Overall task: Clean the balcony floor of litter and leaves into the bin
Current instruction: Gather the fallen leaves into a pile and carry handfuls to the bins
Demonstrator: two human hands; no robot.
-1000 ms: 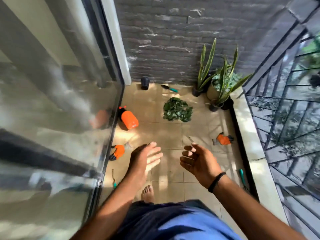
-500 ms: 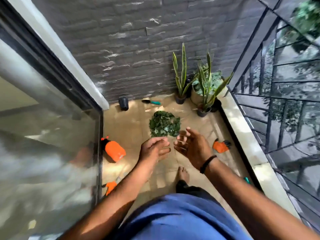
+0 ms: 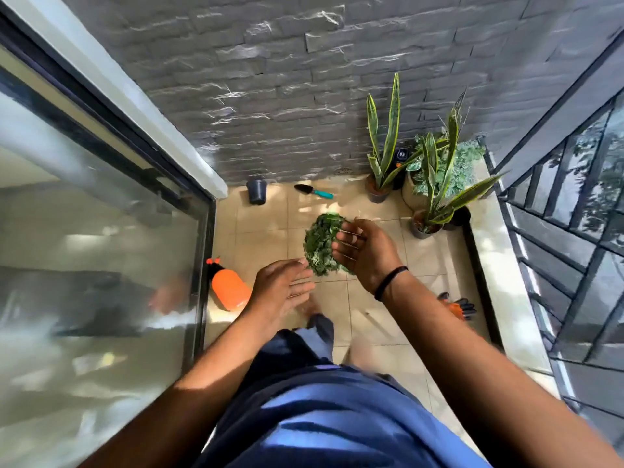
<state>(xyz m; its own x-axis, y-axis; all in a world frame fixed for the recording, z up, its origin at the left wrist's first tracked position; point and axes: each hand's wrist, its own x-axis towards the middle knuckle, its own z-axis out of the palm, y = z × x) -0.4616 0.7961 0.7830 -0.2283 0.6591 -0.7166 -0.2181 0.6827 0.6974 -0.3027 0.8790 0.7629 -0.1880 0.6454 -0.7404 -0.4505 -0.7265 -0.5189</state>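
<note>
A heap of green leaves (image 3: 320, 243) lies on the beige tiled balcony floor (image 3: 266, 231) in front of me. My right hand (image 3: 363, 249) hangs over the heap's right side, palm turned inward and fingers spread, hiding part of the leaves. My left hand (image 3: 282, 288) is held out at the heap's lower left, fingers straight, fingertips near the leaves' edge. Neither hand holds anything. No bin is in view.
An orange spray bottle (image 3: 229, 288) lies by the glass door (image 3: 101, 265) on the left. A black pot (image 3: 256, 191) and a teal-handled trowel (image 3: 314, 191) lie near the stone wall. Potted plants (image 3: 429, 184) fill the far right corner. Orange gloves (image 3: 457, 307) lie by the railing (image 3: 574, 248).
I have stepped forward toward the leaf heap. Both hands moved out from in front of my body to either side of the leaves.
</note>
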